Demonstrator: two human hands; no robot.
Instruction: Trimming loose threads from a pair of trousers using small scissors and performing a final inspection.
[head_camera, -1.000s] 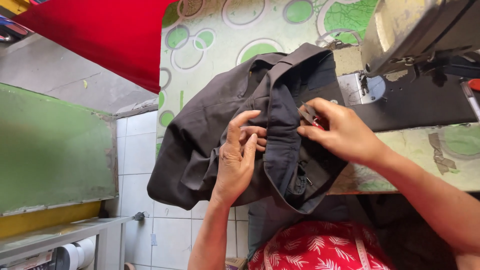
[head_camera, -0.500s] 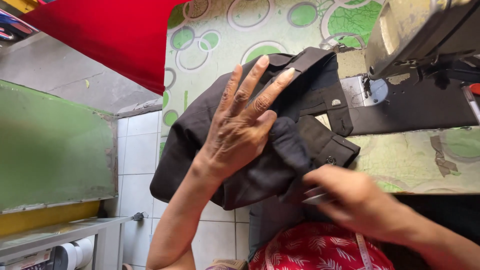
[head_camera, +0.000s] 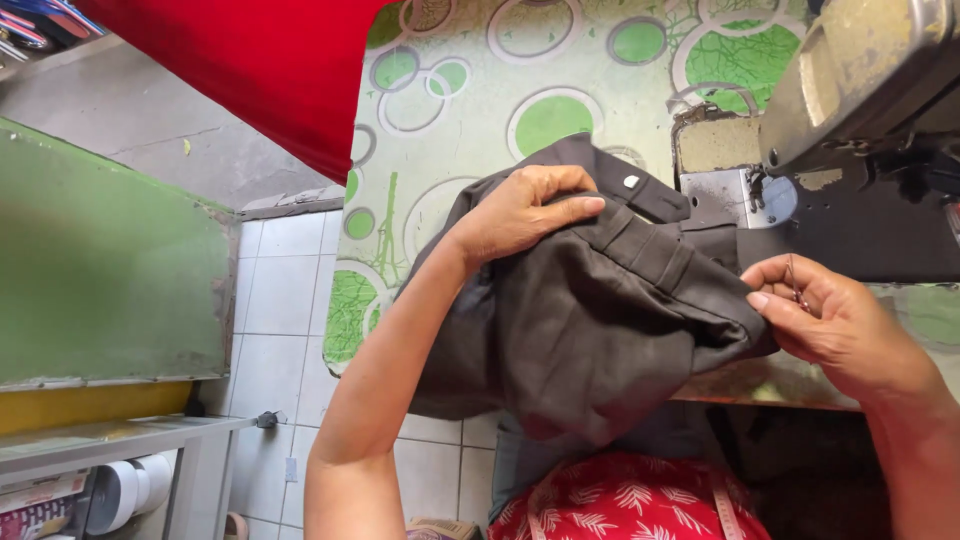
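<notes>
Green-circled oilcloth covers the table (head_camera: 560, 60) I work at, with white floor tiles (head_camera: 280, 300) off its left edge and a red cloth (head_camera: 260, 70) hanging over its far corner. Dark trousers (head_camera: 590, 330) lie bunched on the near edge of the table, spilling toward my lap, their waistband and belt loops turned toward the sewing machine (head_camera: 860, 90) on the right. My left hand (head_camera: 525, 210) rests on top of the trousers at the far end of the bundle, fingers curled down and gripping a fold of the fabric just beside the waistband. My right hand (head_camera: 830, 320) sits at the right edge of the garment, touching it where the cloth ends by the machine bed. Thumb and forefinger there are pinched together on something thin, perhaps a thread or needle; I cannot tell which. A green board (head_camera: 100, 270) stands at the left, above a shelf with tape rolls (head_camera: 125, 495). Red patterned fabric (head_camera: 620, 500) shows below the trousers.
</notes>
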